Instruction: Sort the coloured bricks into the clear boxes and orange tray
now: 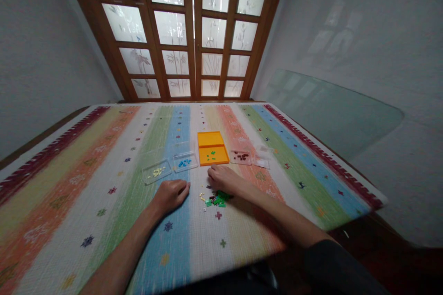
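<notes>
My left hand (172,195) rests curled on the striped cloth, below a clear tray of blue pieces (184,163), and nothing shows in it. With fingers pinched together, my right hand (220,178) is just in front of an open orange box (212,135). Anything between those fingertips is hidden. Inside the near half of the box lie several small green pieces (211,156). Under and in front of my right wrist is a loose pile of green bricks (218,200), mixed with some dark brown and pale yellow pieces.
Left of the blue pieces stands a clear tray with pale yellow pieces (157,172). Dark brown pieces (240,156) fill part of another clear tray right of the box, beside a transparent lid (262,162). A striped tablecloth (114,203) covers the table; wooden glass-paned doors (195,55) stand beyond.
</notes>
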